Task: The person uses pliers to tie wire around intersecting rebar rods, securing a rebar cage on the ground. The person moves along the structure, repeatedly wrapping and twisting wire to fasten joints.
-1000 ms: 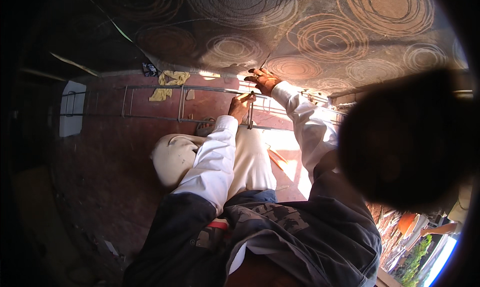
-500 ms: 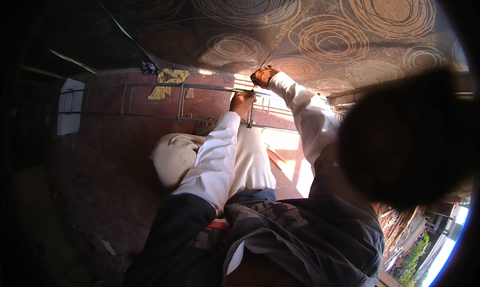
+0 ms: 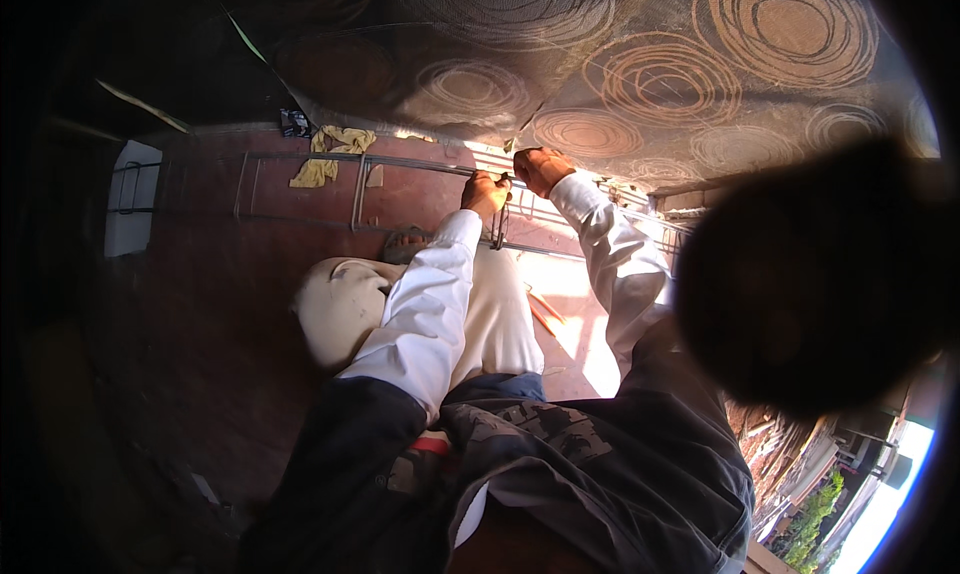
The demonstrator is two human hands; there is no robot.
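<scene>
At far left a white panel (image 3: 132,212) leans by the steel rod frame (image 3: 300,187), a yellow rag (image 3: 330,154) draped beyond it. The left hand (image 3: 485,193) is curled closed around a frame bar; just right, the right hand (image 3: 540,169) is fisted on the same bar.

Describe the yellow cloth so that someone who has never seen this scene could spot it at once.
Start from the long metal rod frame lying across the reddish floor below the circle-patterned fabric. Follow it left, away from the left hand and right hand. The yellow cloth drapes crumpled over its upper rod, the only bright yellow thing there.
</scene>
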